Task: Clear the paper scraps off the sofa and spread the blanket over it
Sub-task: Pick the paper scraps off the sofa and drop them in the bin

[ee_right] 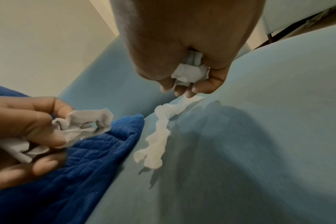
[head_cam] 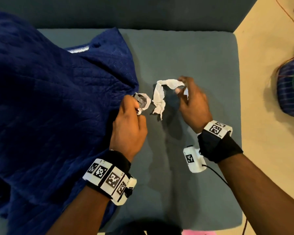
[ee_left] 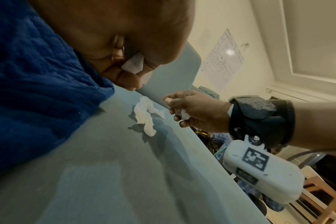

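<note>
1. Head view: scrap-clearing step is in hand, blanket not yet spread. Left hand (head_cam: pixel 129 126) has fingers curled round a crumpled paper scrap (head_cam: pixel 143 101), right at the edge of the blue quilted blanket (head_cam: pixel 49 99), which lies bunched over the left part of the sofa (head_cam: pixel 185 53). Right hand (head_cam: pixel 193 102) pinches one end of a long twisted tissue strip (head_cam: pixel 159 95); the rest of the strip trails down onto the seat btwn the two hands. A blue checked bag (head_cam: pixel 290 87) w/ wires sits on the floor, right of the sofa, well apart.

2. Left wrist view: left hand fingers close on a white bit of paper; right hand (ee_left: pixel 194 109) also has a small wad tucked in its curled fingers, strip (ee_left: pixel 146 116) lying on the cushion just beside it.

3. Right wrist view: right hand fingertips (ee_right: pixel 188 94) touch the strip's top end (ee_right: pixel 163 121); a wad (ee_right: pixel 190 72) sits in the palm.

4. Next, prob.: lift the strip clear w/o tearing it, since tissue is flimsy. Both hands are full, so scraps need dumping before the blanket can be gripped. Nothing blocks the seat.
</note>
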